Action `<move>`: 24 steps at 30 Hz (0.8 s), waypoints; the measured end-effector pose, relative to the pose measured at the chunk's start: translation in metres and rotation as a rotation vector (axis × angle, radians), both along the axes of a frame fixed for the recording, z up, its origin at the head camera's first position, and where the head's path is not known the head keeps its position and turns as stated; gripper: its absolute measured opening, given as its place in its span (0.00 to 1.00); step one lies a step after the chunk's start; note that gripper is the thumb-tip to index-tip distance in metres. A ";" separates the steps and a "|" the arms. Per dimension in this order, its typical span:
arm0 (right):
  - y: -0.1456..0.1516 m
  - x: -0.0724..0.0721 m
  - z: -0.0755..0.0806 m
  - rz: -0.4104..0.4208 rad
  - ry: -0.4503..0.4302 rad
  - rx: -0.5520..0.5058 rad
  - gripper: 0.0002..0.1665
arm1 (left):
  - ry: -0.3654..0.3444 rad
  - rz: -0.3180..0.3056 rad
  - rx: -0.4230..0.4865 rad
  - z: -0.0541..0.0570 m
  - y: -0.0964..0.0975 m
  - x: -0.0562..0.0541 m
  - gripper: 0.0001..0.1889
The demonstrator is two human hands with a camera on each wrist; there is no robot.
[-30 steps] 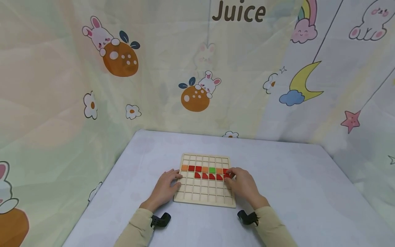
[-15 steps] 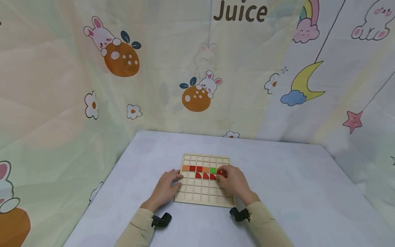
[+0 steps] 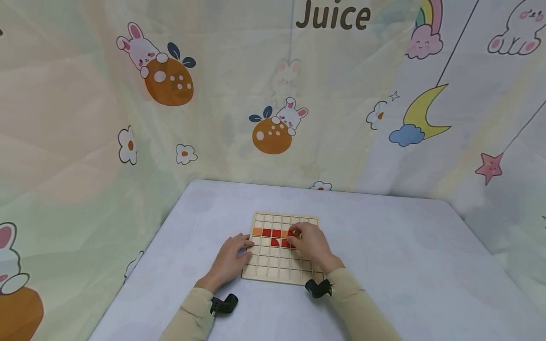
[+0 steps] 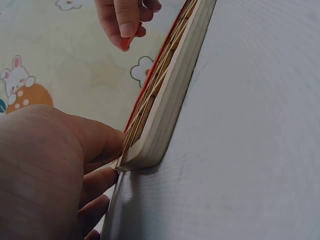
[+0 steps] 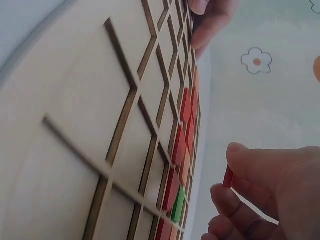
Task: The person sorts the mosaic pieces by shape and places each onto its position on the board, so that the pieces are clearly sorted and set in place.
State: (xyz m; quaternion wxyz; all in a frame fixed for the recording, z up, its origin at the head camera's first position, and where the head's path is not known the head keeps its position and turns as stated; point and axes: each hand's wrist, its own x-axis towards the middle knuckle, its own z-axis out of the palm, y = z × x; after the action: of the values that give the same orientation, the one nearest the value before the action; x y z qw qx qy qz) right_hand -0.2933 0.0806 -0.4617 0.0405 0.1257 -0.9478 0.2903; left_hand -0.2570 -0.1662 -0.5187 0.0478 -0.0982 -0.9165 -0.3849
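A pale wooden grid board [image 3: 273, 273] lies on the table. My left hand [image 3: 228, 261] rests at its left edge, thumb and fingertips touching the rim. In the right wrist view, my right hand [image 5: 270, 185] pinches a thin red tile [image 5: 228, 177] between thumb and finger. That hand is held above the board, apart from its surface. One grid row bears an orange tile [image 3: 257, 231], red tiles [image 3: 271, 233] and a green tile [image 5: 178, 205], which the right hand covers in the head view. In the row nearer me sit red curved-edge pieces [image 3: 275, 242], some of them hidden.
The white table [image 3: 409, 265] extends around the board on every side. Behind it hangs a printed cloth [image 3: 222, 94] with rabbits, oranges and flowers. A black wrist camera [image 3: 224, 304] sits on the left wrist and another camera [image 3: 317, 288] on the right.
My right hand has moved left over the board, from its right edge toward the middle columns, with a red tile showing at its fingertips. My left hand stays at the left edge.
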 end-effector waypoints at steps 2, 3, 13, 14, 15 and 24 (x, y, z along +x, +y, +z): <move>-0.005 0.000 0.000 0.002 -0.008 -0.005 0.14 | 0.007 -0.001 0.000 0.000 0.000 0.000 0.11; -0.008 -0.001 0.000 0.003 -0.011 -0.007 0.14 | 0.006 -0.001 0.000 0.000 0.000 0.000 0.11; -0.022 -0.005 -0.004 0.012 -0.038 -0.016 0.15 | 0.044 -0.023 -0.009 -0.002 0.000 -0.002 0.12; -0.023 -0.005 -0.004 0.020 -0.034 -0.017 0.15 | 0.041 -0.021 -0.011 -0.002 0.000 -0.002 0.12; -0.025 -0.005 -0.004 0.031 -0.029 -0.017 0.14 | 0.039 -0.019 -0.013 -0.001 0.000 -0.002 0.12; -0.035 -0.007 -0.009 0.047 -0.041 -0.003 0.17 | 0.041 -0.011 -0.021 -0.002 0.000 -0.001 0.11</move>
State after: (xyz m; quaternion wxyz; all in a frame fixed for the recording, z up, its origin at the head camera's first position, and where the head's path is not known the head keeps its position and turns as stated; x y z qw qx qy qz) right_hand -0.3007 0.0453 -0.4707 0.0144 0.1419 -0.9448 0.2951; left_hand -0.2585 -0.1666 -0.5206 0.0632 -0.1116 -0.9186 -0.3737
